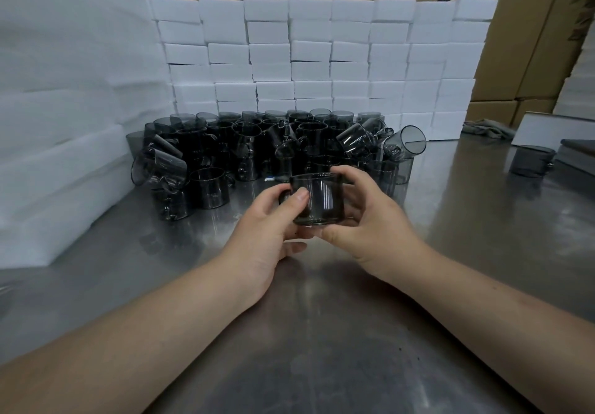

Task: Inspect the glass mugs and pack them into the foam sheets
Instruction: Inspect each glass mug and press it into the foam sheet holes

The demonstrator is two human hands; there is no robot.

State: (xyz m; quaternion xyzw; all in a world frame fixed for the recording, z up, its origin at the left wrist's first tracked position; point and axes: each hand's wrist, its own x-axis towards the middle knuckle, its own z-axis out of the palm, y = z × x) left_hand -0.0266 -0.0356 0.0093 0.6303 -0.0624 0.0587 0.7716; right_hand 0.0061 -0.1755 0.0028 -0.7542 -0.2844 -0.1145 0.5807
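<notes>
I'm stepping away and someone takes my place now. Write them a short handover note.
Left hand and right hand together hold one smoky grey glass mug upright above the steel table, under inspection.
Pile of unpacked grey glass mugs behind it; one separate mug far right.
White foam sheets stacked left; white foam blocks stacked behind.
Left: pack this mug, then the pile.
</notes>
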